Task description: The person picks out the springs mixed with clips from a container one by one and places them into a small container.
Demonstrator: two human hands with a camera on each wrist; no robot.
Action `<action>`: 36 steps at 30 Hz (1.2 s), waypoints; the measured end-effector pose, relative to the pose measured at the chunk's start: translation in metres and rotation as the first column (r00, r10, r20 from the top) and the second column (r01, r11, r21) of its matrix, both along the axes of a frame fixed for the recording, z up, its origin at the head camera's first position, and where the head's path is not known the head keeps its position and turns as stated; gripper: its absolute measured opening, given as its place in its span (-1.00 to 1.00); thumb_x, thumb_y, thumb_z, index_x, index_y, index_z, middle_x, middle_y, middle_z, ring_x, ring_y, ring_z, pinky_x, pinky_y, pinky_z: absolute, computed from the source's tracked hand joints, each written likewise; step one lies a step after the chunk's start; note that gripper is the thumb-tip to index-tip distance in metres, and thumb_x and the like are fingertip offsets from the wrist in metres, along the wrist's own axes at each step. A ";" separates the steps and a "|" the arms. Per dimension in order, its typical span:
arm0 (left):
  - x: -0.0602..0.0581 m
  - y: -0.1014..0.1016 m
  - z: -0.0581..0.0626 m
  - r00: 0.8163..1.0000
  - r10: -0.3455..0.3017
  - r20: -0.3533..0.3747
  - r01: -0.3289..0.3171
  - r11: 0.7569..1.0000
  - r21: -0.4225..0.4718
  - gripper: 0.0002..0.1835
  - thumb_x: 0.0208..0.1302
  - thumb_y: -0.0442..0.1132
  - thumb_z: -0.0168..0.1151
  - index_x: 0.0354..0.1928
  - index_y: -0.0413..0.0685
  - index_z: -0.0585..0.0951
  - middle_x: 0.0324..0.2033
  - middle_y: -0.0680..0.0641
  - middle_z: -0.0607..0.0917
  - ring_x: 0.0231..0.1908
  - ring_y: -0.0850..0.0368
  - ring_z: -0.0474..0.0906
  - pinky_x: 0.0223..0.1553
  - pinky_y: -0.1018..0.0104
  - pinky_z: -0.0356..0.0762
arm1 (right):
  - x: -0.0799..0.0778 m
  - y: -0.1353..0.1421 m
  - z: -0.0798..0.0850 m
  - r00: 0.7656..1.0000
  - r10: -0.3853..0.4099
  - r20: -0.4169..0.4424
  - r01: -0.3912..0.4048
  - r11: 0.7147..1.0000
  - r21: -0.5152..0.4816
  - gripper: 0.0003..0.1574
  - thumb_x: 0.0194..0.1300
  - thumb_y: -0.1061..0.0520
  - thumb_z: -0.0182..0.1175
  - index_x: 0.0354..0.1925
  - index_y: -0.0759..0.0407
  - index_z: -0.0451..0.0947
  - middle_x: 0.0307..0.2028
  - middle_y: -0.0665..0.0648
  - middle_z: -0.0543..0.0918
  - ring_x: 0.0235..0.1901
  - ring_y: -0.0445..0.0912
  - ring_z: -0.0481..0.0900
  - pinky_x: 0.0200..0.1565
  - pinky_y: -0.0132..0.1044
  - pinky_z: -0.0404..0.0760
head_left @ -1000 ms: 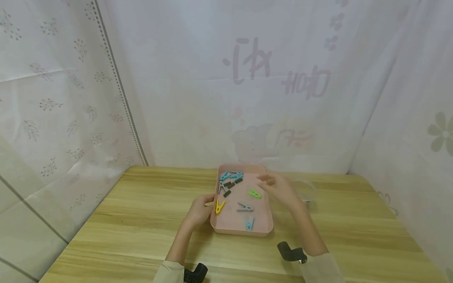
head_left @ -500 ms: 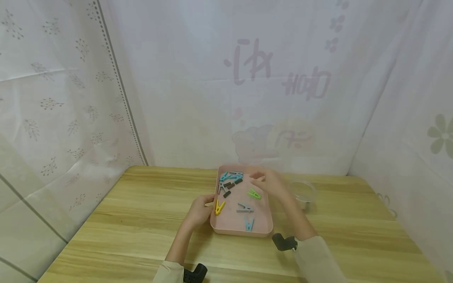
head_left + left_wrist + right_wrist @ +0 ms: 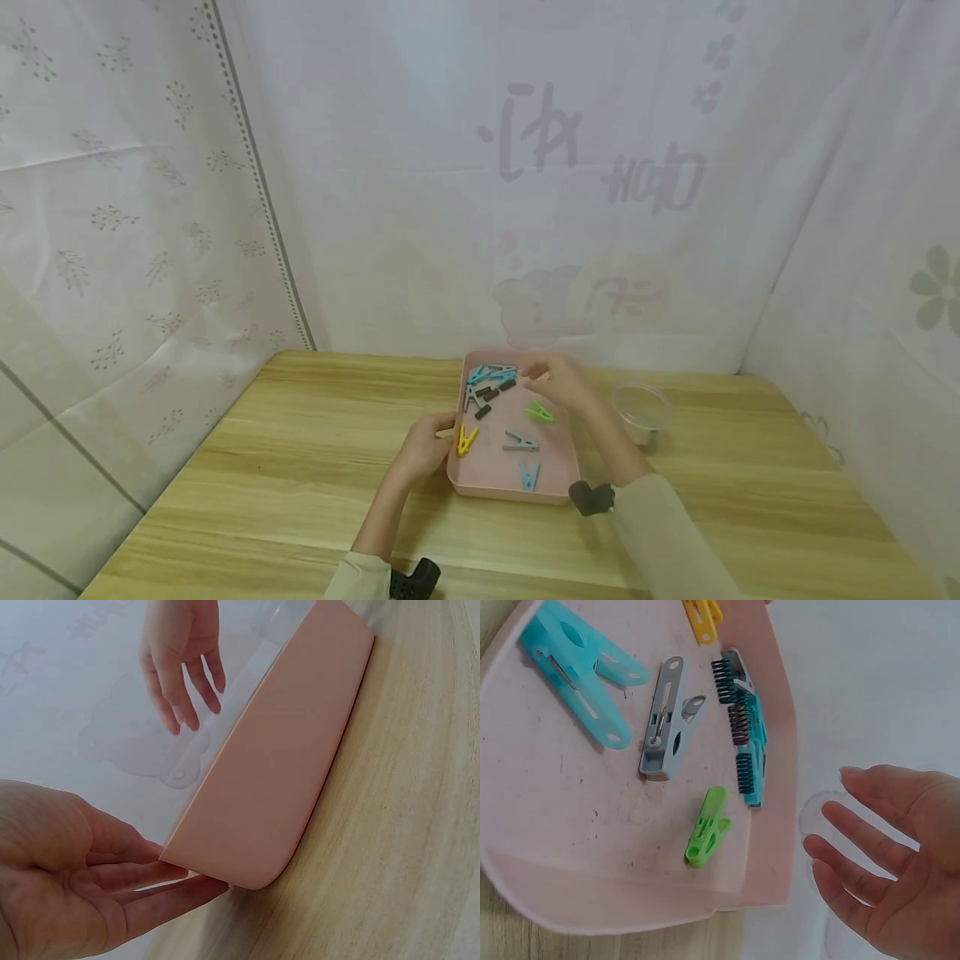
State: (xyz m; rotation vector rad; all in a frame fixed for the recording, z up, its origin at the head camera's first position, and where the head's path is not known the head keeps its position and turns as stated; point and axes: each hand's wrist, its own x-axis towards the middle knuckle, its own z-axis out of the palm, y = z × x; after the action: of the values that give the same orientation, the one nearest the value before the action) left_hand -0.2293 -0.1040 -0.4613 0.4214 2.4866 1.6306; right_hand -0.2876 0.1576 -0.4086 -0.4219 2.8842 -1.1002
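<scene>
A shallow pink tray (image 3: 551, 467) holds several clothespins and dark coil springs. My left hand (image 3: 422, 447) holds the tray at its left side; in the left wrist view its digits meet the rim and outer wall. Over the tray's far right part hovers my right hand (image 3: 562, 383), fingers loosely bent and nothing between them. Left of its fingertips lie blue clothespins (image 3: 498, 377) and springs (image 3: 491, 395). A green clothespin (image 3: 539, 412) rests below this hand. Nearer are a grey clothespin (image 3: 521, 442), a light blue clothespin (image 3: 529, 476) and a yellow clothespin (image 3: 467, 440).
A clear round plastic container (image 3: 641, 408) stands right of the tray, partly behind the right forearm. The wooden table (image 3: 300, 467) ends at a patterned curtain (image 3: 390, 250) at the back. More curtain hangs on both sides.
My right hand has moved left over the tray, toward the blue clothespins and springs. The left hand and the tray's contents have stayed in place.
</scene>
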 end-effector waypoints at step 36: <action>0.000 0.001 0.002 0.999 -0.001 -0.050 0.000 1.000 -0.031 -0.54 0.39 -0.51 0.12 0.31 -0.49 0.55 0.21 -0.50 0.62 0.08 -0.30 0.71 0.04 -0.02 0.75 | -0.034 -0.018 -0.024 0.978 -0.102 0.183 0.102 0.995 0.012 -0.66 0.44 0.33 0.25 0.15 0.34 0.65 0.19 0.34 0.63 0.27 0.25 0.53 0.34 0.12 0.54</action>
State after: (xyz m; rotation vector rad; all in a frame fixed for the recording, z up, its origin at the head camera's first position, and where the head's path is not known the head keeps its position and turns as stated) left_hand -0.2291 -0.1029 -0.4589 0.4650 2.5441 1.5988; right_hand -0.3215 0.1393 -0.4327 -0.1640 2.7714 -1.0861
